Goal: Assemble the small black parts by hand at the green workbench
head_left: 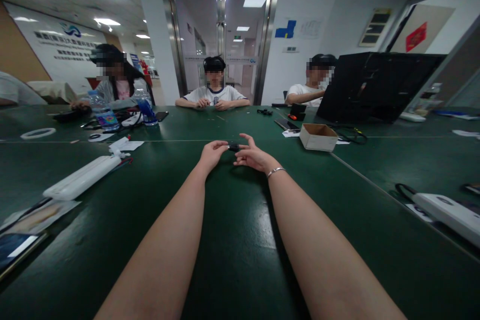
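Note:
Both my arms stretch out over the dark green table (232,240). My left hand (212,154) and my right hand (252,156) meet at the middle and pinch a small black object (233,147) between their fingertips, just above the tabletop. I cannot make out what the object is. The right hand's other fingers are spread upward. A thin silver bracelet (275,171) sits on my right wrist.
A small open cardboard box (318,137) stands to the right, a laptop (375,85) behind it. White power strips lie at left (82,177) and right (448,212). Water bottles (103,110), a tape roll (37,133), phones and cables lie at the far left. Three people sit across the table.

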A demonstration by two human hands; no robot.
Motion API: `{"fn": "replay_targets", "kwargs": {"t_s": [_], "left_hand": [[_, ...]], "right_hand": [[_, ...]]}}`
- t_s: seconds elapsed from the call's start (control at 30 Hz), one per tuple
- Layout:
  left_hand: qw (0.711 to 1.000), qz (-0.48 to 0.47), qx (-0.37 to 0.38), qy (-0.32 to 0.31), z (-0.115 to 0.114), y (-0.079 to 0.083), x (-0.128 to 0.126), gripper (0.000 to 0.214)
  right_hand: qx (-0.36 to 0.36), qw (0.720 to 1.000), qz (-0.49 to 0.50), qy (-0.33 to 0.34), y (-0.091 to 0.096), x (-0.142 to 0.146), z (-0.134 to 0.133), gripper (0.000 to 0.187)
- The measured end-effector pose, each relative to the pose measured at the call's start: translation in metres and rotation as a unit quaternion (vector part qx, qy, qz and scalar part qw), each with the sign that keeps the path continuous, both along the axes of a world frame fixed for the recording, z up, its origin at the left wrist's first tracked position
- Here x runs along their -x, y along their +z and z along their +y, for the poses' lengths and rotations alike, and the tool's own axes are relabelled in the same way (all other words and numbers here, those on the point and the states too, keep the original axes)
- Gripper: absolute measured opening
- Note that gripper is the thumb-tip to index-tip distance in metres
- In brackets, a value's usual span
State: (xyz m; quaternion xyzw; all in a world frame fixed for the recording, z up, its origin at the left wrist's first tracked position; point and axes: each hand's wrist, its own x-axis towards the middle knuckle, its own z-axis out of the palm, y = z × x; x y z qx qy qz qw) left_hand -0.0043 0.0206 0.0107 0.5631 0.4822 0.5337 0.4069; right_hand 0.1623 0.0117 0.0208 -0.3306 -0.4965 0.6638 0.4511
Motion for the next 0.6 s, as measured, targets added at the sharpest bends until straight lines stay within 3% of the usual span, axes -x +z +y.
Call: {"fn": "replay_targets", "kwargs": {"t_s": [0.17,0.33,0.5,0.6], "left_hand": [[1.000,0.009,-0.007,-0.009,0.0003,-0.0009,-0.0014,0.017],[1.000,0.001,-0.005,-0.008,0.0016,-0.0015,-0.0018,0.015],[1.000,0.001,-0.006,-0.007,0.0023,-0.0018,-0.0015,0.015],[1.000,0.001,-0.005,-0.001,0.0020,-0.0015,-0.0015,0.015]], "right_hand": [[0.023,0.999,-0.039,-0.030,-0.0025,0.0002,0.0040,0.033],[-0.007,1.000,-0.012,-0.017,-0.0001,-0.0006,0.0008,0.062],[0.047,0.997,-0.039,-0.038,0.0007,0.0004,0.0008,0.029],[0.015,0.999,-0.023,-0.032,0.0003,0.0000,0.0002,0.032]]}}
